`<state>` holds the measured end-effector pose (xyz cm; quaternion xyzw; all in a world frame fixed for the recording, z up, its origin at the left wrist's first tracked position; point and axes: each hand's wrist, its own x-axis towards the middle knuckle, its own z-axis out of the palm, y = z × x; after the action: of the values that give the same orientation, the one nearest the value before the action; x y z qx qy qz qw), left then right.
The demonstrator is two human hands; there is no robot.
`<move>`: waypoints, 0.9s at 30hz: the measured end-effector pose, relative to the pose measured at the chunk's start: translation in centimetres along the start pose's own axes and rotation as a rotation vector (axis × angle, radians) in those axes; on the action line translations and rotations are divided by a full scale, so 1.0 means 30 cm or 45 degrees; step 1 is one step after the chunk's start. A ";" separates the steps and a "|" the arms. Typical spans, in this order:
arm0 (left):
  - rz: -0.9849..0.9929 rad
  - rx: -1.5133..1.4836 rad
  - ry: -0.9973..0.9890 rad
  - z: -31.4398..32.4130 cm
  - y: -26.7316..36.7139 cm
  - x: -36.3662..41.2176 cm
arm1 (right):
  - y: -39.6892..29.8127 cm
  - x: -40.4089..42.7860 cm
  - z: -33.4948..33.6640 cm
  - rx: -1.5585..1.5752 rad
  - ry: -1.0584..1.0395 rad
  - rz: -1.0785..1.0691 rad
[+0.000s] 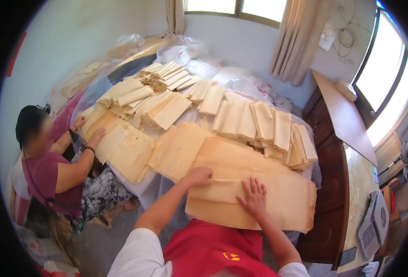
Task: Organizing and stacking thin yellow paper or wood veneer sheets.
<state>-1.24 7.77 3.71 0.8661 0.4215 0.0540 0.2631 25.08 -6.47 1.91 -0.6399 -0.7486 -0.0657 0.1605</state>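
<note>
A broad stack of thin tan sheets (280,183), apparently flatbread, lies in front of me. The top sheet has a folded strip (223,191) running across it. My left hand (200,177) has its fingers curled on the left end of that fold, gripping the sheet; its fingertips are partly hidden. Flat on the strip's right part rests my right hand (254,197), fingers spread, holding nothing. Another part of the sheets (178,149) extends to the upper left. Beyond lie several folded sheet bundles (238,119) in rows on clear plastic.
At left a seated person (57,166) handles other tan sheets (129,149). A dark wooden desk (323,207) stands close on my right, with a digital scale (373,221) on it. Clear plastic (186,45) and sacks (200,68) are at the back. Another sack (46,251) lies lower left.
</note>
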 end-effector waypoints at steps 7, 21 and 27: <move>0.013 -0.807 0.169 -0.129 0.008 0.111 | 0.063 -0.042 0.040 0.550 0.392 0.538; -0.343 -0.535 0.945 0.003 -0.173 0.593 | 0.009 -0.012 0.004 0.166 0.283 0.296; -0.205 -0.344 0.635 -0.023 -0.137 0.511 | 0.024 -0.016 0.017 0.163 0.295 0.292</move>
<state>5.46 21.78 0.27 0.7470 0.5294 0.2999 0.2678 25.76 -6.65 1.18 -0.6978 -0.6498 -0.0723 0.2926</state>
